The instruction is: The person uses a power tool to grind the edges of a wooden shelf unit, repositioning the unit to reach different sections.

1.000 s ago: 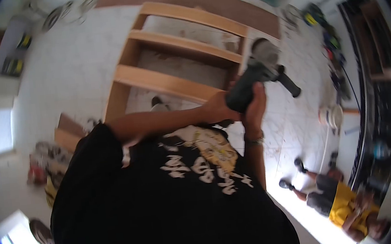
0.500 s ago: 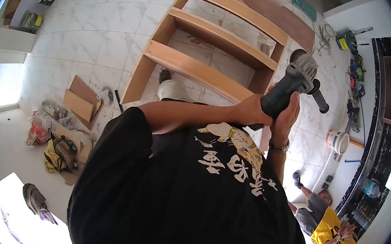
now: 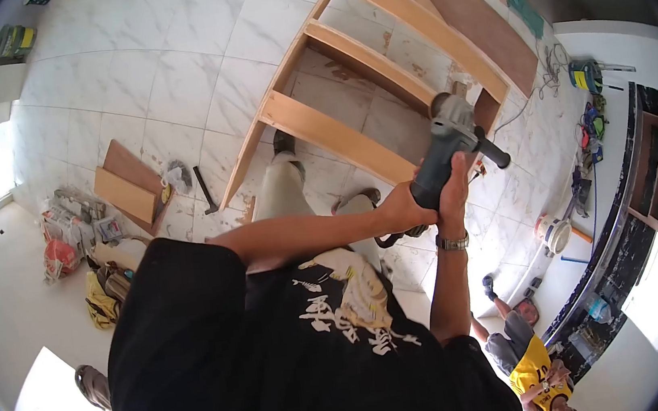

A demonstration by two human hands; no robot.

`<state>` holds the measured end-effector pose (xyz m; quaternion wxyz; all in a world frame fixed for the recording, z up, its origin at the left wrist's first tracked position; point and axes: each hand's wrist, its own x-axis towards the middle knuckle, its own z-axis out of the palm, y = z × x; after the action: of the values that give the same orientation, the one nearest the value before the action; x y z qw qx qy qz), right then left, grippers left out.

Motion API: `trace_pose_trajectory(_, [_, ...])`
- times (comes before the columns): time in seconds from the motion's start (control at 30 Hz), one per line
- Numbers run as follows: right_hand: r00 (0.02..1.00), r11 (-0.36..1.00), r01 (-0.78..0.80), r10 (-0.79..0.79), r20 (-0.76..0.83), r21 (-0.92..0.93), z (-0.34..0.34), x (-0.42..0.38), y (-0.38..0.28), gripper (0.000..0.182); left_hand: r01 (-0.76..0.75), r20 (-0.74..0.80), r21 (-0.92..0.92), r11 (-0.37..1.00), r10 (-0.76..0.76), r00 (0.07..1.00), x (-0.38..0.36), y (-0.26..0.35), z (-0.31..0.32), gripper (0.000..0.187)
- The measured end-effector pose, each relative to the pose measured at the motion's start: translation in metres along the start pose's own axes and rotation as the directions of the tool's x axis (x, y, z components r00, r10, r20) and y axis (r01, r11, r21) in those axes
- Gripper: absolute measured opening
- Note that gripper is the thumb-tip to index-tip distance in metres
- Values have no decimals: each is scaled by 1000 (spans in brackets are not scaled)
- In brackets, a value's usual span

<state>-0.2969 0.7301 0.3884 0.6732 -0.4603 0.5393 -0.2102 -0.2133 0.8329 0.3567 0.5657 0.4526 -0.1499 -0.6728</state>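
Note:
An angle grinder [image 3: 441, 156] is held out in front of my torso, its round disc [image 3: 441, 103] pointing up toward the wooden frame. My left hand [image 3: 405, 206] is closed around the rear end of its dark body. Wrapped along the other side of that body is my right hand [image 3: 453, 194], with a metal watch [image 3: 452, 242] on the wrist. The grinder's side handle [image 3: 495, 153] sticks out to the right, with no hand on it. Beyond the tool lies an open wooden frame [image 3: 337, 135] with cross boards, on the tiled floor.
A hammer [image 3: 205, 190] and board offcuts [image 3: 129, 192] lie left, near plastic bags [image 3: 62, 252]. A person in a yellow jersey [image 3: 532, 373] is at lower right. A white bucket [image 3: 553, 233] and a loose cable [image 3: 553, 66] are on the right. My foot [image 3: 283, 143] is by the frame.
The grinder and both hands have shifted left in view, with the grinder tilted more upright. My legs show more, and the view has turned slightly. Both hands keep their hold.

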Motion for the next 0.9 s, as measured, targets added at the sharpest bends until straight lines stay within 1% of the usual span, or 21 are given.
trace_pose_trajectory(0.03, [996, 995, -85, 85, 2, 57, 8, 21, 12, 54, 92, -40, 11, 996, -92, 995, 10, 1, -19, 40])
trace_pose_trajectory(0.07, [998, 998, -55, 56, 23, -38, 15, 41, 31, 52, 185, -77, 16, 983, -184, 980, 19, -2, -36, 41])
trace_pose_trajectory(0.13, [996, 972, 33, -14, 85, -233, 34, 93, 66, 53, 166, -112, -80, 983, -174, 978, 48, -22, -78, 47])
trace_pose_trajectory(0.17, [993, 964, 19, 14, 121, -265, 56, 110, 66, 55, 157, -96, -129, 979, -170, 981, 61, -32, -99, 44])
trace_pose_trajectory(0.2, [988, 948, 21, 29, 151, -318, 74, 134, 75, 49, 147, -83, -176, 973, -164, 983, 75, -45, -121, 42])
trace_pose_trajectory(0.27, [973, 904, 18, 82, 216, -426, 101, 181, 100, 37, 73, -103, -278, 958, -106, 989, 102, -73, -158, 35])
trace_pose_trajectory(0.3, [969, 892, 48, 68, 238, -450, 115, 206, 113, 36, 31, -115, -314, 949, -71, 991, 119, -81, -180, 32])
trace_pose_trajectory(0.4, [955, 840, 121, 47, 293, -529, 152, 272, 143, 36, 50, -99, -378, 925, -94, 991, 172, -100, -239, 30])
trace_pose_trajectory(0.47, [941, 780, 168, 55, 333, -603, 181, 309, 139, 39, 12, -100, -434, 901, -62, 993, 202, -96, -270, 33])
trace_pose_trajectory(0.5, [934, 761, 210, 30, 356, -614, 190, 334, 149, 39, -9, -102, -460, 888, -42, 994, 217, -93, -285, 34])
trace_pose_trajectory(0.6, [910, 678, 319, -25, 413, -662, 206, 392, 167, 40, -68, -181, -469, 881, -20, 983, 262, -89, -314, 38])
trace_pose_trajectory(0.7, [894, 572, 393, -53, 446, -720, 221, 421, 166, 43, -107, -146, -526, 844, 34, 989, 290, -89, -335, 40])
trace_pose_trajectory(0.9, [915, 575, 311, 33, 401, -757, 226, 427, 164, 45, -75, -142, -611, 788, -15, 990, 298, -94, -335, 44])
